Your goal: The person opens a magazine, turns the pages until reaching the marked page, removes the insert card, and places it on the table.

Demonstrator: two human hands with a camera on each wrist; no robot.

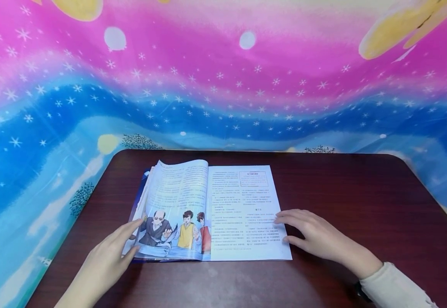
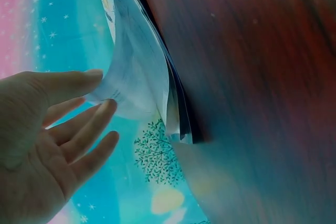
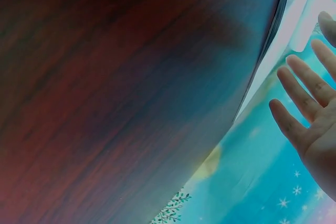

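An open magazine (image 1: 246,205) lies on the dark wood table, printed text on its right page and a cartoon of several figures low on its left page. My left hand (image 1: 108,256) is at the left edge, where it pinches a lifted page (image 2: 139,66) between thumb and index finger; the index fingertip is hidden behind the paper. That page bows up from the leaves below it. On the other side, my right hand (image 1: 319,233) has its fingers spread and loosely bent, fingertips right at the right page's edge. Nothing is held in it in the right wrist view.
The brown table (image 1: 346,188) has rounded far corners. Behind and beside it hangs a pink and blue cloth (image 1: 215,90) with snowflakes. A pale sleeve (image 1: 394,286) and a dark band (image 1: 359,291) are at the right wrist.
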